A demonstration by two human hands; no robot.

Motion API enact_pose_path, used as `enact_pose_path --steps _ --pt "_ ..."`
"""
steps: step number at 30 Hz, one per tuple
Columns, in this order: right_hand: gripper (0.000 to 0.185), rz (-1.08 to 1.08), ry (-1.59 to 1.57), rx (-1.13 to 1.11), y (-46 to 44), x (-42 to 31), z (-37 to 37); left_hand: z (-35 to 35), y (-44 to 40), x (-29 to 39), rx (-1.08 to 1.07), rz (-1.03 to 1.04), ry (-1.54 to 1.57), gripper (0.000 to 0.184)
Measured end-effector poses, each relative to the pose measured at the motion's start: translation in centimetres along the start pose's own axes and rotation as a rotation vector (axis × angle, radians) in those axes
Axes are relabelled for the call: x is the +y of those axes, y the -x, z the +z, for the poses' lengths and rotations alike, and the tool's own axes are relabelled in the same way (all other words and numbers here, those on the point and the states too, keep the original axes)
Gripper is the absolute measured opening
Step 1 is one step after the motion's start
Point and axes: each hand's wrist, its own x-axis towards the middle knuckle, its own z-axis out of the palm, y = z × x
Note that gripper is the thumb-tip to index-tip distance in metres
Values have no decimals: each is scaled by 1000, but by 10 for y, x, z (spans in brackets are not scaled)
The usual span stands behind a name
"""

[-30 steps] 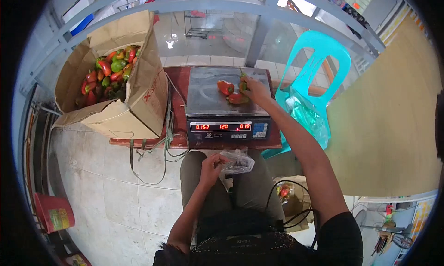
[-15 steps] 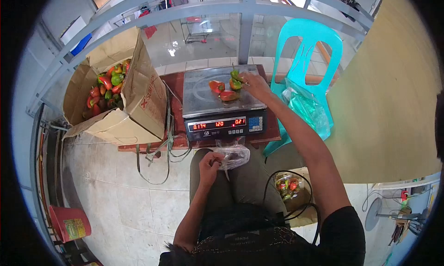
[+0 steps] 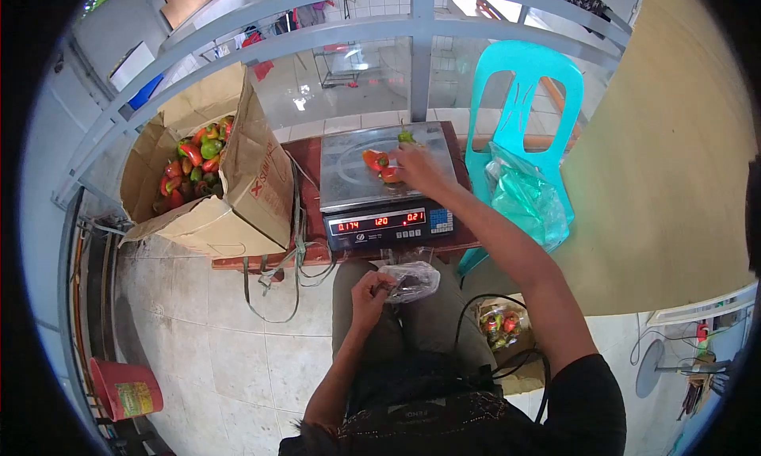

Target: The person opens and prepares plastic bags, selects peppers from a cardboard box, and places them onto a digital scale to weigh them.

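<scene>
My left hand [image 3: 368, 299] pinches the edge of a clear plastic bag [image 3: 415, 282] above my lap, in front of the scale. Over the metal platform of a digital scale [image 3: 337, 190], my right hand [image 3: 422, 169] has its fingers curled at the right end of a red pepper [image 3: 389, 175], partly covering it. A second red pepper [image 3: 374, 160] lies just behind that one. Behind my fingers a green pepper [image 3: 405, 137] is partly hidden. The red display [image 3: 377, 222] reads 0.174, 1.20 and 0.21.
At left stands an open cardboard box [image 3: 258, 190] of red and green peppers. A turquoise chair [image 3: 569, 131] at right holds green and clear plastic bags [image 3: 527, 202]. Bagged peppers [image 3: 501, 326] sit low by my right leg. Straps [image 3: 297, 254] hang from the red table [image 3: 305, 159].
My right hand has shifted from the green pepper toward the lower red pepper. My left hand still pinches the plastic bag. The camera view has shifted slightly; the display reads the same.
</scene>
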Motion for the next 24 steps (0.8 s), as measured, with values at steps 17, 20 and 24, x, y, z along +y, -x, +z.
enact_pose_path --steps 17,20,24 --pt "56 377 -632 -83 -9 -12 -35 -11 -4 -10 94 -11 70 28" --pt "52 498 -1347 -67 -20 -3 -51 -12 -6 -8 85 -16 55 29" --pt "47 290 -1856 103 -31 -17 -42 -20 -5 -6 103 -30 55 30"
